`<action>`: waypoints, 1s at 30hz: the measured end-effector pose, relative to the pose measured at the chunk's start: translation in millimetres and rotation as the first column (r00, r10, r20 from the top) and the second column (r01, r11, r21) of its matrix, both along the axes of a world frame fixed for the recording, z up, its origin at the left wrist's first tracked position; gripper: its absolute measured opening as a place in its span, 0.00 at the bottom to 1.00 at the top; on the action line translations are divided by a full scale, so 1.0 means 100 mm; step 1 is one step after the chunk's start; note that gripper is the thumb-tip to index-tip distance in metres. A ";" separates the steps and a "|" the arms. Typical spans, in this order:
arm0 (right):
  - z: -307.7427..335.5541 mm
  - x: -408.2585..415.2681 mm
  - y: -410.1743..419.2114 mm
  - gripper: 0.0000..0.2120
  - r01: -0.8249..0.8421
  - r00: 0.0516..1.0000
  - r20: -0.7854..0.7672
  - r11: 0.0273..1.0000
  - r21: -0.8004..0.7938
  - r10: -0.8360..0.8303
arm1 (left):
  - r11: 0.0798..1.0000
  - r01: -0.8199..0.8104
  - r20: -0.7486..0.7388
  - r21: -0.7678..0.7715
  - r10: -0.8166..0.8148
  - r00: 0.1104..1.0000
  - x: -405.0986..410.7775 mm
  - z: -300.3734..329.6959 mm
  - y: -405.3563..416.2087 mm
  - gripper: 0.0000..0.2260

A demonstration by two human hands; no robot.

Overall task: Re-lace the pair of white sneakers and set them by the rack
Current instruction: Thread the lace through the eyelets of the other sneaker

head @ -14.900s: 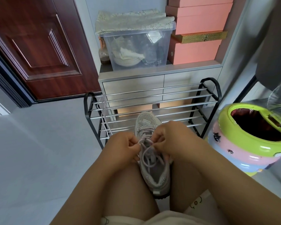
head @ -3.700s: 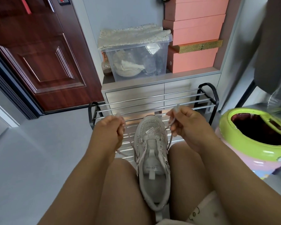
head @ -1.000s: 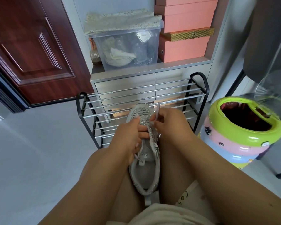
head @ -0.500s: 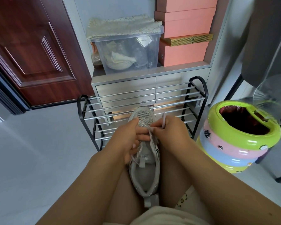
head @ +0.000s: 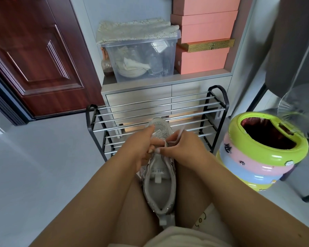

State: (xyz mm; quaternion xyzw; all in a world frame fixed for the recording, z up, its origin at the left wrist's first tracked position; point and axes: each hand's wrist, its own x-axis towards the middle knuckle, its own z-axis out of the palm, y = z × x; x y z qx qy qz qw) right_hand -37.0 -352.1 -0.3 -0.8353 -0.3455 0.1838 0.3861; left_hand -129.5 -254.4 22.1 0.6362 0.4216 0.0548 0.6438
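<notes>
Floor (head: pixel 34 166) open leftward (hands (head: pixel 161 148) grip sneaker (head: pixel 160 177)).

Sneaker (head: pixel 160 186) wedged between the knees, toe toward the rack (head: pixel 157 118); left hand (head: pixel 141 148) and right hand (head: pixel 184 148) meeting over its forepart. Rack standing just before the drawer unit (head: pixel 168 90). On the unit: bin (head: pixel 141 59) at left, stacked boxes (head: pixel 203 41) at right. Door (head: pixel 34 56) left of the unit, pail (head: pixel 264 148) right of the rack
</notes>
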 end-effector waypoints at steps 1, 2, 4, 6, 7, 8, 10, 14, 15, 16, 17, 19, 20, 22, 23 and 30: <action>0.00 0.00 0.00 0.15 -0.004 1.000 -0.006 1.000 -0.017 0.004 | 1.000 0.008 -0.001 -0.005 -0.008 1.000 0.00 -0.01 0.01 0.29; 0.01 0.01 -0.01 0.16 -0.006 1.000 -0.007 1.000 -0.030 0.006 | 1.000 0.016 -0.004 -0.008 -0.016 1.000 0.01 -0.02 0.03 0.29; 0.03 0.03 -0.02 0.14 -0.005 0.999 -0.032 1.000 -0.025 0.004 | 0.999 0.035 -0.010 0.002 -0.035 0.999 0.01 -0.02 0.05 0.29; 0.04 0.09 -0.05 0.12 -0.013 0.995 -0.095 1.000 0.007 0.013 | 0.998 0.043 -0.016 0.053 -0.042 0.999 0.00 -0.02 0.05 0.26; 0.04 0.12 -0.07 0.12 -0.019 0.992 -0.126 0.999 0.033 0.023 | 0.993 0.034 -0.008 0.110 -0.033 0.999 -0.01 -0.03 0.05 0.23; 0.03 0.15 -0.08 0.12 -0.021 0.987 -0.156 0.998 0.059 0.030 | 0.981 0.015 0.008 0.192 -0.016 1.000 -0.02 -0.06 0.05 0.19; 0.00 0.19 -0.10 0.15 -0.015 0.976 -0.217 0.996 0.093 0.035 | 0.917 -0.022 0.041 0.398 0.006 0.999 -0.04 -0.14 0.04 0.12; -0.05 0.22 -0.09 0.18 -0.021 0.962 -0.267 0.993 0.115 0.052 | 0.837 -0.053 0.103 0.545 -0.003 0.995 -0.07 -0.28 0.00 0.07; -0.06 0.22 -0.08 0.18 -0.023 0.961 -0.273 0.993 0.116 0.054 | 0.837 -0.061 0.114 0.543 -0.002 0.993 -0.08 -0.31 0.00 0.08; -0.07 0.23 -0.08 0.18 -0.026 0.960 -0.273 0.993 0.113 0.056 | 0.840 -0.066 0.125 0.539 -0.003 0.992 -0.08 -0.33 0.00 0.09; -0.08 0.24 -0.07 0.17 -0.033 0.963 -0.262 0.994 0.108 0.060 | 0.841 -0.065 0.133 0.537 -0.008 0.991 -0.08 -0.35 -0.01 0.10; -0.10 0.23 -0.06 0.17 -0.044 0.971 -0.232 0.994 0.096 0.065 | 0.823 -0.049 0.119 0.565 -0.023 0.993 -0.07 -0.37 -0.03 0.10; -0.11 0.23 -0.05 0.16 -0.041 0.974 -0.219 0.995 0.094 0.061 | 0.806 -0.037 0.098 0.590 -0.027 0.995 -0.07 -0.38 -0.04 0.10; -0.11 0.22 -0.04 0.16 -0.026 0.979 -0.200 0.996 0.090 0.043 | 0.773 -0.014 0.051 0.634 -0.023 0.998 -0.04 -0.40 -0.05 0.07; -0.12 0.21 -0.03 0.16 -0.015 0.982 -0.185 0.997 0.080 0.030 | 0.762 -0.006 0.028 0.648 -0.016 0.999 -0.03 -0.40 -0.05 0.06; -0.05 0.17 0.02 0.14 -0.026 0.995 0.093 0.991 -0.134 0.039 | 0.719 0.026 -0.065 0.695 0.026 0.998 -0.02 -0.42 -0.04 0.08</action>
